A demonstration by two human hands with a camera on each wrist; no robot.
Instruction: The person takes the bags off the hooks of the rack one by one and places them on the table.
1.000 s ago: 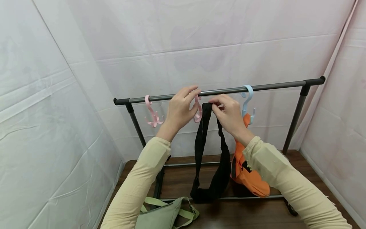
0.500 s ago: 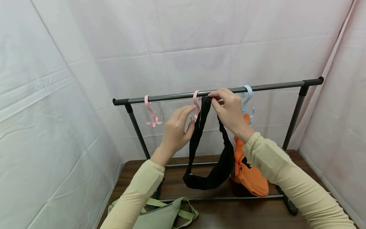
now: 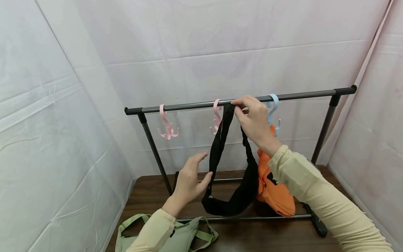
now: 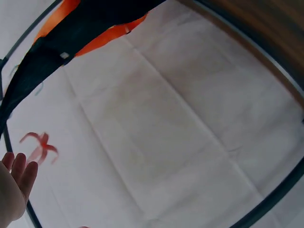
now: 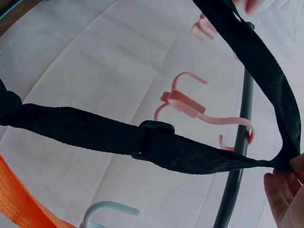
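Observation:
My right hand (image 3: 253, 119) pinches the top of the strap (image 5: 95, 128) of a black bag (image 3: 233, 206), between thumb and fingertips. The bag hangs in a long loop below that hand, just in front of the rack's top bar (image 3: 195, 105). Close to the strap's left, on the bar, is a pink hook (image 3: 216, 117) with several upturned prongs; it also shows in the right wrist view. Lower down, my left hand (image 3: 189, 182) is beside the left side of the black loop, thumb and fingers spread apart, holding nothing.
An orange bag (image 3: 275, 192) hangs from a blue hook (image 3: 273, 105) right of the black bag. Another pink hook (image 3: 167, 122) is on the bar's left part. A light green bag (image 3: 182, 238) lies on the brown table (image 3: 252, 234) at the front left.
My left hand has dropped from the bar, past the pink hook, to beside the lower strap. My right hand has risen slightly, lifting the strap's top up to the bar.

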